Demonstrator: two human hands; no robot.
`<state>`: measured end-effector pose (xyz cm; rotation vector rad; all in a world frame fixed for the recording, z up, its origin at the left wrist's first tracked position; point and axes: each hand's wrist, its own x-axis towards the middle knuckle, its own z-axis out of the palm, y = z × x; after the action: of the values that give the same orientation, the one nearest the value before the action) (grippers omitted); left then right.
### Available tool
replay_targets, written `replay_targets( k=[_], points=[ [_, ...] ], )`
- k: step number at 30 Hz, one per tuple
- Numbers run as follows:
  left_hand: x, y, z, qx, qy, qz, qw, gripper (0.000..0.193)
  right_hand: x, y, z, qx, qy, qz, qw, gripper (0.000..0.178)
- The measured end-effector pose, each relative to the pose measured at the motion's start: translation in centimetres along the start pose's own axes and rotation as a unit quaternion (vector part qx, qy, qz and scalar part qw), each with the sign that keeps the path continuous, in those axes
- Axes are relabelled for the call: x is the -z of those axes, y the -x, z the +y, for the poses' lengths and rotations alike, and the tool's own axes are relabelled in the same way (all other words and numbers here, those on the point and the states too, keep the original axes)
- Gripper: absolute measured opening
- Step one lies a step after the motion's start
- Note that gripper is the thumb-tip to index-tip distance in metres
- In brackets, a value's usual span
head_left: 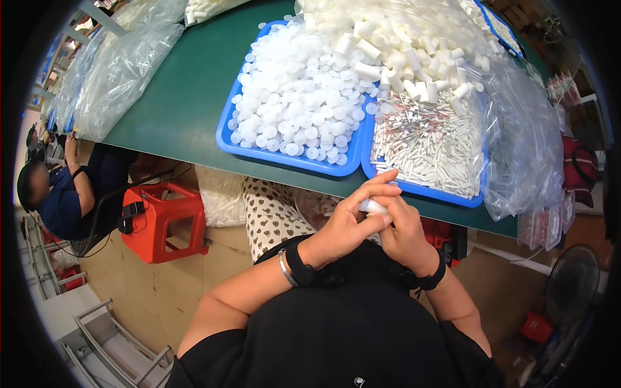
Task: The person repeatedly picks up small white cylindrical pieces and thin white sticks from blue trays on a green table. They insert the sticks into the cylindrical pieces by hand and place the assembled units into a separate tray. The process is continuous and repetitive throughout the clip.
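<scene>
My left hand (346, 226) and my right hand (406, 234) meet just off the table's near edge, in front of the trays. Between them is a small white cylindrical piece (372, 207), partly covered by fingers. Both hands close on it, the thumbs near its lower side. Beyond my hands, a blue tray (424, 190) holds many thin white tubes (433, 158), with thin metal pieces with reddish parts (422, 123) lying on them. To its left, a second blue tray (284, 162) is heaped with translucent white discs (304, 90).
White foam-like cylinders (414, 58) pile up behind the trays in clear plastic. Plastic bags (521, 129) hang at the right table edge, and more plastic (129, 71) lies left. A red stool (165, 220) stands left, near a seated person (65, 194). A fan (572, 281) stands right.
</scene>
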<state>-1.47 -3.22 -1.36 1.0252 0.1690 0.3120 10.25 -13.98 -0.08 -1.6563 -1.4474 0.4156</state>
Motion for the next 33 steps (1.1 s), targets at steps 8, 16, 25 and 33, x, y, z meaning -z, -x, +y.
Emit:
replay_targets(
  k=[8,16,25,33],
  points=[
    [1.0,-0.6,-0.2,0.09,0.255,0.038,0.962,0.056,0.4,-1.2,-0.3,0.02,0.085,0.03,0.996,0.029],
    [0.3,0.2,-0.2,0.117,0.411,0.019,0.904,0.047,-0.3,-1.3,-0.6,0.057,0.137,0.033,0.988,0.023],
    [0.2,-0.7,-0.6,0.089,0.365,0.086,0.923,0.051,-2.3,-1.5,-0.5,-0.033,0.107,0.067,0.991,0.023],
    [-0.2,-0.4,-0.2,0.069,0.289,0.073,0.952,0.058,-1.9,-1.4,-1.0,-0.032,0.075,0.035,0.996,0.02]
  ],
)
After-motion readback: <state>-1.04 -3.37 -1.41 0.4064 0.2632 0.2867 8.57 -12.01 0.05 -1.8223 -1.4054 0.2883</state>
